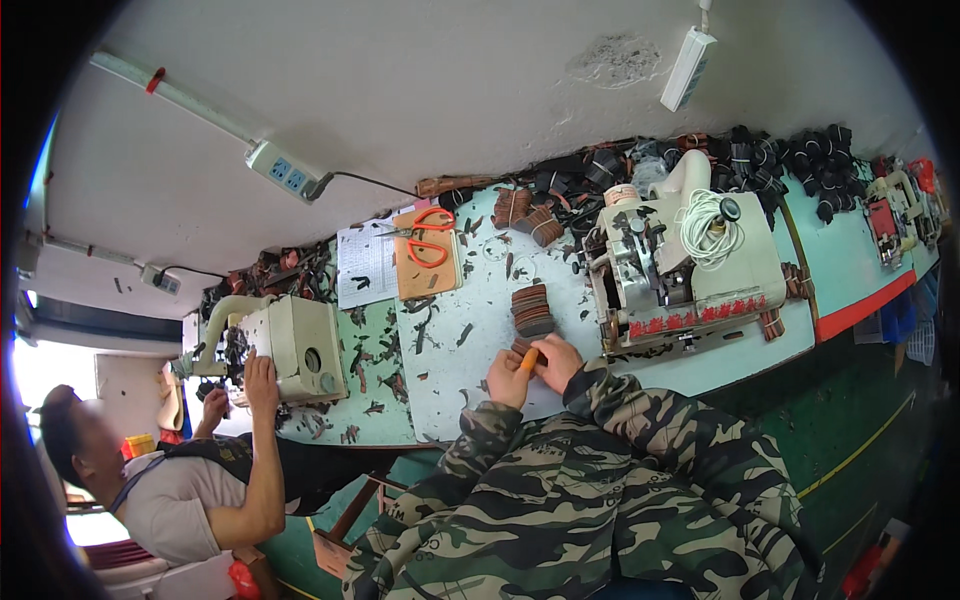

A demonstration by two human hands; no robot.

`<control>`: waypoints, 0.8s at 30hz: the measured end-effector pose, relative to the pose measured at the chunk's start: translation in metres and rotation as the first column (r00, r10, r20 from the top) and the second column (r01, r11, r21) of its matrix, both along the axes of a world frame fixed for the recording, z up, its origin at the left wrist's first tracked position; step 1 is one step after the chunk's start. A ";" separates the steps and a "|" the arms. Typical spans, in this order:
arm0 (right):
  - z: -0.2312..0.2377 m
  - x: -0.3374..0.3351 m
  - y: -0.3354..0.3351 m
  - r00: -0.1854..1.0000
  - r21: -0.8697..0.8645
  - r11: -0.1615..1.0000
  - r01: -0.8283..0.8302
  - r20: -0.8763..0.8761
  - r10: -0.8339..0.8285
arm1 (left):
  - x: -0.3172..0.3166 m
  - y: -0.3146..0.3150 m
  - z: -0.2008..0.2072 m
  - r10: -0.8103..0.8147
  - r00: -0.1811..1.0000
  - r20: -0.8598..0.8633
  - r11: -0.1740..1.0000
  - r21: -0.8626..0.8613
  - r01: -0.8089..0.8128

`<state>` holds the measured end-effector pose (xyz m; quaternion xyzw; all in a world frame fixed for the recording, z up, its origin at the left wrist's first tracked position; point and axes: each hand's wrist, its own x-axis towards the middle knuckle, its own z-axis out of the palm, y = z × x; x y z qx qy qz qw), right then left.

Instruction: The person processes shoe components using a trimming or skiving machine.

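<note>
Camouflage jacket [560,500] cut off below, left hand [507,381] and right hand [559,363] pinching brown pieces [521,346], largely hidden

Place: a workshop
Machines: one right machine [748,268], one left machine [290,350]
Table [447,408]: lots of dark scraps [465,333]
By the wall [420,90]: piles of tied bundles [741,158]

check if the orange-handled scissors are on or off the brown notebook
On: the scissors lie across the brown notebook, blades pointing left.
</note>
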<state>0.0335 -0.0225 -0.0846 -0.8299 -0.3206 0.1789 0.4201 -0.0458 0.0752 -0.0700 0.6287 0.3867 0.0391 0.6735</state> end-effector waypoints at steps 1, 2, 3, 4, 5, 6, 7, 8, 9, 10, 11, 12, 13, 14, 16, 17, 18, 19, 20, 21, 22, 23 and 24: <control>0.004 -0.003 0.001 0.999 -0.012 1.000 -0.014 -0.031 0.014 | -0.001 0.003 -0.017 0.011 1.000 0.022 0.998 0.069 -0.012; 0.007 -0.002 0.000 0.999 -0.013 1.000 -0.023 -0.031 0.023 | -0.003 0.006 -0.033 0.019 0.999 0.045 0.990 0.138 -0.025; 0.007 0.003 -0.004 0.997 -0.010 0.998 -0.058 -0.059 0.057 | 0.000 0.006 -0.030 -0.025 0.999 0.048 0.991 0.133 0.018; 0.008 0.008 -0.008 0.992 -0.004 0.996 -0.093 -0.086 0.092 | 0.001 0.006 -0.026 -0.033 0.998 0.047 0.991 0.129 0.027; 0.008 0.012 -0.012 0.993 -0.007 0.996 -0.084 -0.086 0.083 | 0.001 0.004 -0.022 0.020 0.994 0.104 0.998 -0.054 -0.014; 0.010 0.015 -0.014 0.961 0.016 0.995 -0.098 -0.260 0.099 | 0.001 0.004 -0.013 0.089 0.985 0.147 0.971 -0.234 -0.052; 0.011 0.017 -0.016 0.898 0.043 0.993 -0.107 -0.425 0.115 | 0.001 0.005 -0.010 0.087 0.985 0.146 0.971 -0.234 -0.052; 0.012 0.020 -0.016 0.897 0.044 0.993 -0.107 -0.426 0.115 | 0.000 0.007 -0.009 0.085 0.982 0.169 0.960 -0.279 -0.035; 0.014 0.022 -0.016 0.791 0.079 0.995 -0.057 -0.605 0.094 | 0.000 0.008 -0.007 0.082 0.978 0.192 0.946 -0.323 -0.016; 0.016 0.024 -0.016 0.648 0.103 0.995 -0.002 -0.757 0.080 | 0.000 0.010 -0.006 0.080 0.978 0.192 0.947 -0.322 -0.015; 0.018 0.027 -0.016 0.655 0.106 0.994 -0.030 -0.749 0.100 | 0.000 0.011 -0.004 0.058 0.981 0.185 0.951 -0.308 0.002; 0.019 0.028 -0.016 0.655 0.106 0.994 -0.029 -0.749 0.099 | 0.000 0.012 -0.003 0.035 0.983 0.179 0.955 -0.296 0.020; 0.019 0.029 -0.017 0.647 0.114 0.993 -0.025 -0.756 0.103 | 0.000 0.014 -0.003 0.034 0.983 0.179 0.955 -0.295 0.021; 0.020 0.030 -0.017 0.638 0.121 0.992 -0.022 -0.763 0.107 | 0.000 0.015 -0.002 0.030 0.985 0.170 0.955 -0.294 0.022; 0.022 0.032 -0.017 0.586 0.131 0.991 0.011 -0.804 0.100 | 0.001 0.015 -0.001 0.027 0.987 0.161 0.956 -0.293 0.022; 0.022 0.032 -0.018 0.532 0.138 0.989 0.044 -0.842 0.094 | 0.001 0.016 0.000 0.033 0.988 0.151 0.952 -0.304 0.015; 0.019 0.033 -0.019 0.532 0.138 0.989 0.044 -0.842 0.093 | 0.002 0.015 0.002 0.038 0.989 0.141 0.949 -0.316 0.009; 0.015 0.033 -0.020 0.536 0.128 0.991 0.036 -0.839 0.089 | 0.001 0.014 0.003 0.037 0.989 0.142 0.949 -0.316 0.010; 0.012 0.033 -0.021 0.541 0.117 0.993 0.028 -0.837 0.084 | 0.000 0.013 0.005 0.041 0.991 0.125 0.947 -0.320 0.001; 0.013 0.031 -0.021 0.541 0.116 0.993 0.028 -0.837 0.083 | -0.002 0.013 0.005 0.045 0.993 0.110 0.946 -0.325 -0.007; 0.013 0.029 -0.021 0.806 -0.007 0.998 -0.058 -0.591 0.043 | -0.006 0.015 0.004 0.044 0.993 0.110 0.945 -0.326 -0.006; 0.014 0.026 -0.022 0.963 -0.153 0.984 -0.093 -0.264 0.050 | -0.014 0.020 0.002 -0.147 0.989 0.018 0.988 0.039 0.146; 0.012 0.023 -0.022 0.963 -0.151 0.984 -0.096 -0.265 0.053 | -0.021 0.023 0.004 -0.283 0.949 -0.139 0.869 0.381 0.315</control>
